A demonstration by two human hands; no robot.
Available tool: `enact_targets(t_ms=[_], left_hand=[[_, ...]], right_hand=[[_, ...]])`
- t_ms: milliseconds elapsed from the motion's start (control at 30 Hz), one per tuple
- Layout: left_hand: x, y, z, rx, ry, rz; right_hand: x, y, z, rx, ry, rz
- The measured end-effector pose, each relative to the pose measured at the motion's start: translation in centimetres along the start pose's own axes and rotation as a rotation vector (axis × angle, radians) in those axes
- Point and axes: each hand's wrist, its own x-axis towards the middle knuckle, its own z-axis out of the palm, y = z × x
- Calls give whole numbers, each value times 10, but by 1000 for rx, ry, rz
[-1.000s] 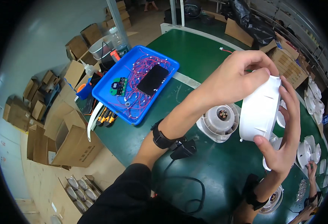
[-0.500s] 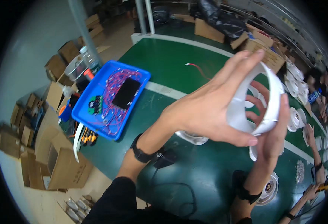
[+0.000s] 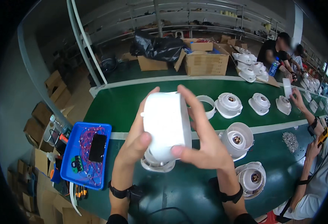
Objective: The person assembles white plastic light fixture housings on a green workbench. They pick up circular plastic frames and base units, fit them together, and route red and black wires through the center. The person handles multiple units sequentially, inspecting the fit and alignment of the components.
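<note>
Between both palms I grip a white plastic ring, raised above the green worktable. My left hand presses on its left side, thumb at the front. My right hand wraps its right side, thumb low on the front wall. Below the ring, partly hidden by it, sits a white round housing on the table. To the right stand another white housing with a ring wall around it and a further housing, each with a copper-coloured centre.
A blue tray of red wires, a black slab and a green circuit board lies at left. Along the green belt stand a ring and several housings. Small screws are heaped at right, near a co-worker holding a yellow tool.
The view has swung up and right. The ring has turned from showing its open end to showing its outer wall, and both hands now hold it by opposite sides.
</note>
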Motion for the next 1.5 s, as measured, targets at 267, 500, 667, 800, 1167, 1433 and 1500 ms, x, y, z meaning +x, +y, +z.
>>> enact_targets(t_ms=[267, 500, 667, 800, 1167, 1433, 1500], left_hand=[[1, 6, 5, 87, 23, -93], [-1, 11, 1, 326, -129, 224], [1, 11, 1, 317, 19, 279], [3, 5, -8, 180, 185, 207], [2, 9, -6, 407, -56, 331], [4, 14, -7, 848, -207, 479], [6, 22, -9, 867, -163, 534]], right_hand=[[-1, -5, 0, -84, 74, 26], [-2, 6, 1, -47, 141, 37], [-1, 6, 3, -43, 108, 58], [0, -4, 6, -308, 16, -28], [1, 1, 13, 308, 240, 218], [1, 7, 9, 498, 302, 340], [2, 13, -1, 700, 258, 355]])
